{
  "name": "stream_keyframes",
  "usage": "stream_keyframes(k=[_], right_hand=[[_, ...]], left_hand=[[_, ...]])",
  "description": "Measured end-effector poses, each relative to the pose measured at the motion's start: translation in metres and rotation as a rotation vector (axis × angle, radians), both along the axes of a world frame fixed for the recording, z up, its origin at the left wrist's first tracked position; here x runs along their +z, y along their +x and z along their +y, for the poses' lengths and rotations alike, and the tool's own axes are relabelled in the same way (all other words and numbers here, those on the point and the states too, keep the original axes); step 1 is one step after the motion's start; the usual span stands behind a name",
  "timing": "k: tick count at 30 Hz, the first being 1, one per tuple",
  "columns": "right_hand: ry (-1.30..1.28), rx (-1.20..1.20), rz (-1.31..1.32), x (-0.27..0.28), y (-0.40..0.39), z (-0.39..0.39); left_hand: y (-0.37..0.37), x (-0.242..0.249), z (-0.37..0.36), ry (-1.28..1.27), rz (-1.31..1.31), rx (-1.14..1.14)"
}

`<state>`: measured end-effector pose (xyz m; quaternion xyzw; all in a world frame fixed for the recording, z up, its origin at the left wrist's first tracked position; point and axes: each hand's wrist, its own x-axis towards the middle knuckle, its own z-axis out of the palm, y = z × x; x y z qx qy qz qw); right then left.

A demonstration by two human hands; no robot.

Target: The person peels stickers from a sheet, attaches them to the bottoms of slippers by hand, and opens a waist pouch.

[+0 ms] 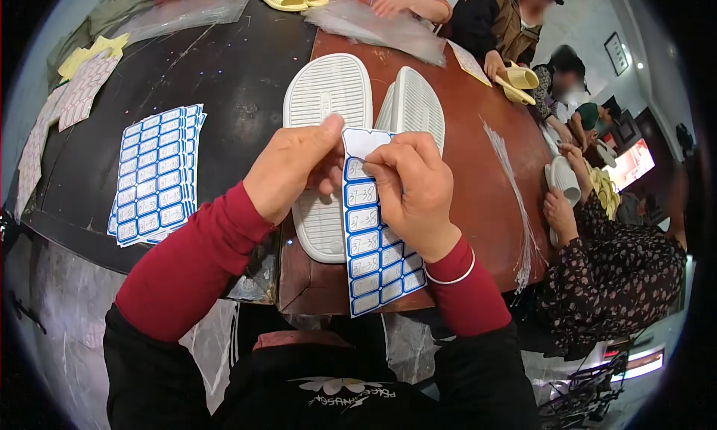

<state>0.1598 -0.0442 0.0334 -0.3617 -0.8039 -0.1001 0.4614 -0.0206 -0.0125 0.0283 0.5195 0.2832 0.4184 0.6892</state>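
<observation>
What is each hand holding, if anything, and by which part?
The right hand pinches the label sheet near its upper end; whether the left hand holds anything, I cannot tell.

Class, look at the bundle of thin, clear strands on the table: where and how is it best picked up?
Probably by the middle of the bundle, pinched crosswise from above by the nearer right hand. It lies lengthwise on the table, and its strands run closer together there than at the splayed near end.

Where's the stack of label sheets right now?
In the head view, the stack lies on the dark tabletop, left of the white slippers and just beyond the left forearm.
</observation>
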Motion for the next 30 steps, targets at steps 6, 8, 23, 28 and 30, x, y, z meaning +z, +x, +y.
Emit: stream_keyframes(k=[6, 8, 23, 28, 30], right_hand=[[0.055, 0.014, -0.083, -0.007, 0.002, -0.002], [0.095, 0.092, -0.113, -0.007, 0.002, -0.004], [-0.999, 0.193, 0.558, -0.010, 0.099, -0.038], [-0.911, 0.170, 0.540, -0.027, 0.095, -0.029], [-0.877, 0.115, 0.470, -0.029, 0.095, -0.026]], left_hand=[[0.004, -0.006, 0.000, 0.011, 0.074, 0.047], [0.005, -0.008, 0.002, -0.063, -0.023, 0.091], [-0.030, -0.002, 0.029, 0.074, 0.246, 0.247], [-0.025, -0.015, 0.032, 0.104, 0.310, 0.184], [-0.024, -0.016, 0.032, 0.082, 0.326, 0.155]])
